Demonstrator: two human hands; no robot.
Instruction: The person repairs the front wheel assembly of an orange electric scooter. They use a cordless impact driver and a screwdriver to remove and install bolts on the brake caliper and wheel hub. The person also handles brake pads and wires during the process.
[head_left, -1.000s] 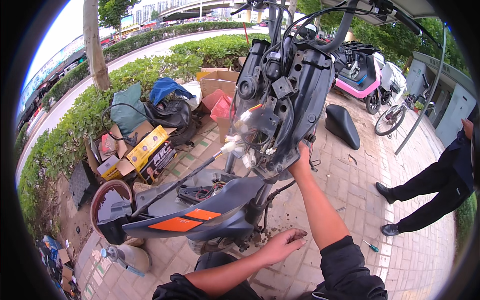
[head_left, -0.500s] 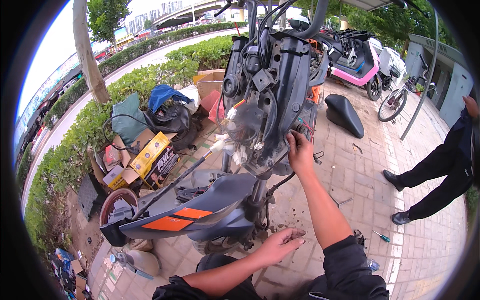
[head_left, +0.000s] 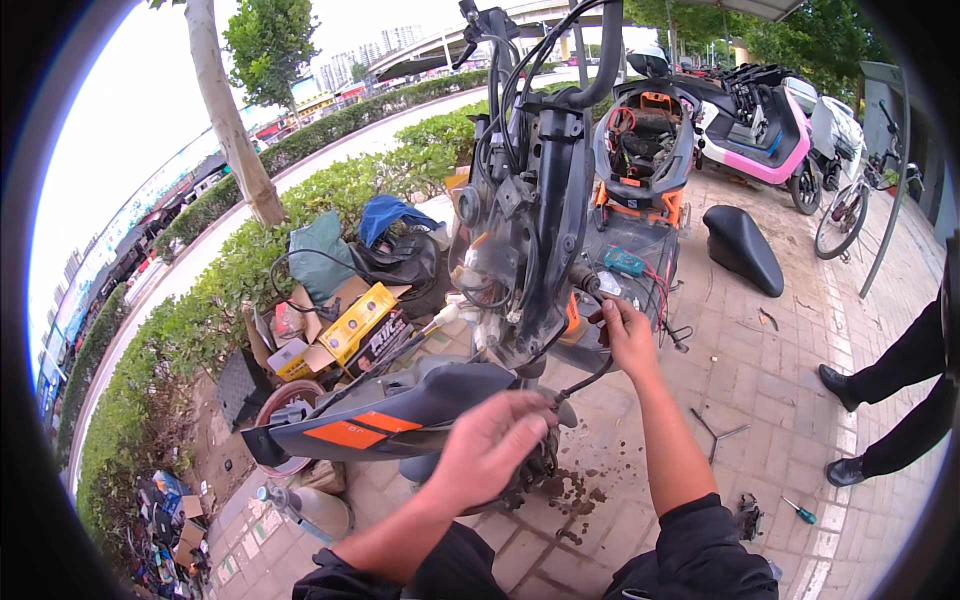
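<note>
In front of me stands a partly stripped electric scooter, its black front frame (head_left: 560, 215) bare, with a bundle of cables (head_left: 515, 80) above. White wire connectors (head_left: 462, 305) hang at its left side. My right hand (head_left: 632, 338) is beside the lower right of the frame, thumb and fingers pinched near a short black cylindrical part (head_left: 584, 280); what they hold is hidden. Raised over the dark grey body panel with orange patches (head_left: 400, 410), my left hand (head_left: 490, 445) has loosely bent, slightly blurred fingers and holds nothing visible.
A teal multimeter (head_left: 624, 262) with red leads lies on the footboard. On the paving are a black seat (head_left: 743, 250), a three-armed wrench (head_left: 717, 432) and a screwdriver (head_left: 799, 511). Boxes (head_left: 360, 325) sit left; a person's legs (head_left: 900, 420) stand right; parked scooters (head_left: 765, 135) are behind.
My left hand has risen from low down to in front of the panel. The front frame has turned, exposing the footboard and multimeter; my right hand stays at its right side. The view has shifted.
</note>
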